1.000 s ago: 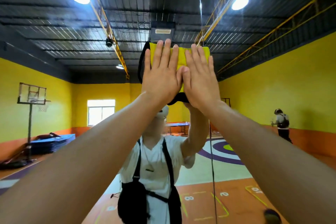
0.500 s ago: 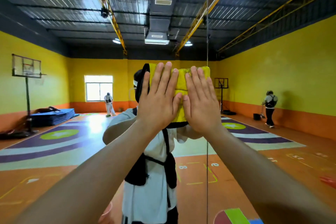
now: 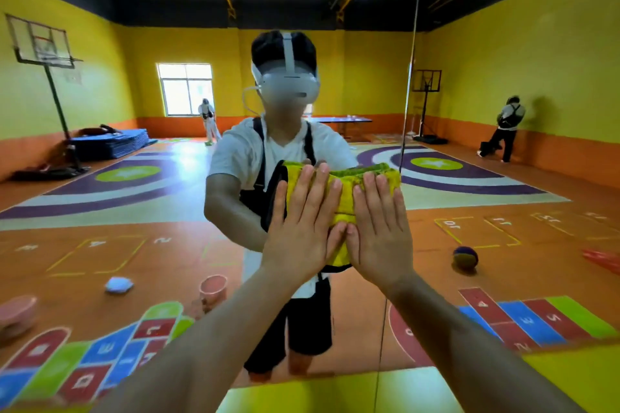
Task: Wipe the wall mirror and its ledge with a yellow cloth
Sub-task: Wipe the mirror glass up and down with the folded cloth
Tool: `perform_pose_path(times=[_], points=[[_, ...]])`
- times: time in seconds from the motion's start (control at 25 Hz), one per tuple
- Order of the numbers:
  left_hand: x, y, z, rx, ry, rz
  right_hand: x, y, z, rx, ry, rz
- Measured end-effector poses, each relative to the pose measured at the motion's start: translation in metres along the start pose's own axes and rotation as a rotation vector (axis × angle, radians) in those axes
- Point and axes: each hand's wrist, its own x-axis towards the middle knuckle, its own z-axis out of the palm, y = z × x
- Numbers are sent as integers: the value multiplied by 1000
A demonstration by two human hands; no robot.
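Note:
The wall mirror fills the view and reflects me and a gym hall. Both palms press a folded yellow cloth flat against the glass at the chest height of my reflection. My left hand covers the cloth's left part and my right hand its right part, fingers straight and pointing up, thumbs touching. The cloth's top edge and a bottom corner stick out from under the hands. The yellow-green ledge runs along the mirror's bottom edge, below my forearms.
A vertical seam between mirror panels runs just right of the cloth. Reflected on the orange floor are pink cups, a ball, a basketball stand, blue mats and two other people by the walls.
Both hands have slid the cloth straight down the glass, from above my reflection's head to its chest. My view has tilted down from the ceiling to the floor and ledge.

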Motion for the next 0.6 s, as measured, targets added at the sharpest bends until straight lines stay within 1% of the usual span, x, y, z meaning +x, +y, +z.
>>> perform_pose_path(times=[0.12, 0.28, 0.4, 0.52, 0.6], points=[[-60, 15, 18, -10, -35, 82, -55, -7, 13, 3, -4, -31], [-139, 39, 31, -13, -160, 136, -138, -25, 26, -7, -43, -44], [-197, 60, 41, 9, -252, 137, -202, -41, 33, 29, -136, -18], [-259, 79, 50, 13, -311, 146, -267, -56, 38, 69, -245, -17], [-297, 89, 55, 22, -351, 175, -305, -66, 41, 77, -277, -25]])
